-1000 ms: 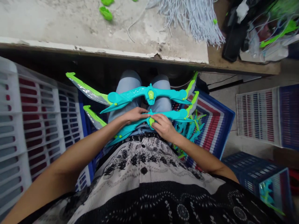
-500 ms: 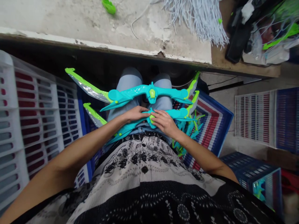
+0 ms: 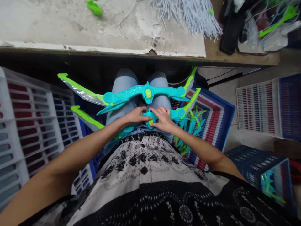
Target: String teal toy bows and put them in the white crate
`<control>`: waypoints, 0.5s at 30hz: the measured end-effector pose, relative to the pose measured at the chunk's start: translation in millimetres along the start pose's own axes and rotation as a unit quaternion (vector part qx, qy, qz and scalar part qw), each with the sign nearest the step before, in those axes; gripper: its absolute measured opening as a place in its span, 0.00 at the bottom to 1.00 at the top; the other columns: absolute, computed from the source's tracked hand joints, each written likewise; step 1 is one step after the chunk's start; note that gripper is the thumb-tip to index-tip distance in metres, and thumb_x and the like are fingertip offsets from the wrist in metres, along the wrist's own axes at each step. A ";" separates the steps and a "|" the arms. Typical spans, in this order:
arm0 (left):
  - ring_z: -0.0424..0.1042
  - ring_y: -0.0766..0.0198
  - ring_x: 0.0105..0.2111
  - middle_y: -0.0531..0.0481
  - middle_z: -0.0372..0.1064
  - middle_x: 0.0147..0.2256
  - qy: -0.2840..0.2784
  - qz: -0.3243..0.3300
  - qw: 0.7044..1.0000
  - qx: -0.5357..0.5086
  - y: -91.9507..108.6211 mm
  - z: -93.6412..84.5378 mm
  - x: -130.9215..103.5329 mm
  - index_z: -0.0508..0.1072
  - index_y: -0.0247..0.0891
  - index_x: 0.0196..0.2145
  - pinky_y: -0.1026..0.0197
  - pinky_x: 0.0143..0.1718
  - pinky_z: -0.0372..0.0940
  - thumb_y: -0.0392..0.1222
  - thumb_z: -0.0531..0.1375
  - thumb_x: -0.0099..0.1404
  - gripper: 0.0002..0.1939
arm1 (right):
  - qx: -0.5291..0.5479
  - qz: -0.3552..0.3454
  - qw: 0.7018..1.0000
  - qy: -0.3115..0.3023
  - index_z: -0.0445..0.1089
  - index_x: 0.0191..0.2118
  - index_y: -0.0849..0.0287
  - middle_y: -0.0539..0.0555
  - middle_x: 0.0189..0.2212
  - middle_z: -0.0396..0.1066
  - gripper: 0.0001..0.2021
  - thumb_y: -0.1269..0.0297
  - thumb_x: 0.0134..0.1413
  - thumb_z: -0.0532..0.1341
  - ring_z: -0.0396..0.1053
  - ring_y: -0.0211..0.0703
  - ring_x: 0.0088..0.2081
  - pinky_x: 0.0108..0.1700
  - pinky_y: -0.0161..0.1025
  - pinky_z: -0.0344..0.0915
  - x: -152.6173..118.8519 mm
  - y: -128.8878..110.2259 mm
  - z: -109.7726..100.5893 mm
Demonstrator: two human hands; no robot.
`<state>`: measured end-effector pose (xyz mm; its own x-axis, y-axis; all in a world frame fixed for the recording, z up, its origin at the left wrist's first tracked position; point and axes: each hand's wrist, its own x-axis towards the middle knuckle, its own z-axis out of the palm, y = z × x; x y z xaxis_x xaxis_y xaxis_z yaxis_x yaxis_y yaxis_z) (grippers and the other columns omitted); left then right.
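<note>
Two turquoise and lime-green toy bows lie across my thighs. The farther toy bow [image 3: 127, 95] rests untouched on my knees, its lime centre piece facing up. Closer to my waist, the nearer toy bow [image 3: 150, 117] is gripped at its middle by both hands. My left hand [image 3: 139, 115] is closed around the left side of its centre, and my forearm covers part of that limb. My right hand [image 3: 162, 119] is closed on the right side, thumb and fingers about the lime centre piece. Its green-tipped ends stick out at both sides.
A worn white table [image 3: 105, 31] runs across the front, bearing a bundle of pale strings [image 3: 188, 14] and a green plastic piece [image 3: 94, 8]. A white crate [image 3: 21, 116] stands at left. At right, a blue-rimmed crate [image 3: 218, 116] stands beside several more toy bows.
My right hand has gone from lying over the centre of the nearer bow to gripping it with the thumb spread. The view has shifted slightly; the farther bow stays on my knees.
</note>
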<state>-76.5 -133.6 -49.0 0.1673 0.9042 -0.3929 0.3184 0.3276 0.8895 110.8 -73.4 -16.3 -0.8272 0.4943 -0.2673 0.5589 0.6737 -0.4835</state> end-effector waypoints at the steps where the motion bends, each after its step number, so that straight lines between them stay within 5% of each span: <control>1: 0.66 0.59 0.33 0.47 0.68 0.33 0.000 0.006 1.000 0.005 0.0 -0.5 0.0 0.70 0.32 0.36 0.62 0.33 0.59 0.58 0.61 0.52 0.25 | -0.010 -0.005 1.000 0.008 0.57 0.61 0.58 0.59 0.51 0.67 0.35 0.54 0.48 0.66 0.58 0.56 0.55 0.56 0.53 0.49 -0.5 1.2 1.7; 4: 0.68 0.57 0.36 0.46 0.69 0.35 -0.005 0.011 0.999 0.048 4.3 2.0 -8.2 0.70 0.32 0.39 0.60 0.36 0.61 0.58 0.60 0.55 0.25 | -0.029 -0.051 0.998 0.031 0.57 0.62 0.59 0.60 0.52 0.67 0.34 0.50 0.52 0.62 0.57 0.55 0.56 0.57 0.52 0.49 -5.4 7.6 6.6; 9: 0.61 0.45 0.53 0.36 0.61 0.55 0.156 0.010 0.940 0.304 21.7 32.7 -53.9 0.60 0.33 0.59 0.49 0.49 0.60 0.44 0.52 0.65 0.26 | -0.074 -0.143 0.985 0.064 0.55 0.62 0.64 0.66 0.57 0.59 0.35 0.46 0.55 0.58 0.51 0.58 0.59 0.58 0.54 0.50 -20.0 18.2 10.5; 12: 0.51 0.44 0.61 0.35 0.48 0.63 0.154 0.034 0.902 0.401 25.6 52.7 -72.1 0.54 0.30 0.62 0.45 0.57 0.52 0.34 0.53 0.61 0.31 | -0.097 -0.175 0.979 0.041 0.55 0.62 0.66 0.68 0.56 0.59 0.35 0.51 0.53 0.61 0.53 0.59 0.57 0.56 0.56 0.52 -21.5 21.5 1.9; 15: 0.56 0.45 0.58 0.34 0.52 0.61 0.158 -0.014 0.888 0.433 25.3 58.5 -67.3 0.53 0.30 0.63 0.45 0.54 0.56 0.32 0.50 0.62 0.30 | -0.081 -0.200 0.976 0.029 0.64 0.55 0.62 0.62 0.51 0.66 0.21 0.61 0.57 0.57 0.59 0.54 0.52 0.53 0.52 0.56 -4.7 24.1 -21.4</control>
<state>-25.1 -202.2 -13.7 -0.0782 0.9754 -0.2063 0.9386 0.1418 0.3145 129.4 -47.7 -8.8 -0.9788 0.2018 -0.0350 0.1987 0.8943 -0.4010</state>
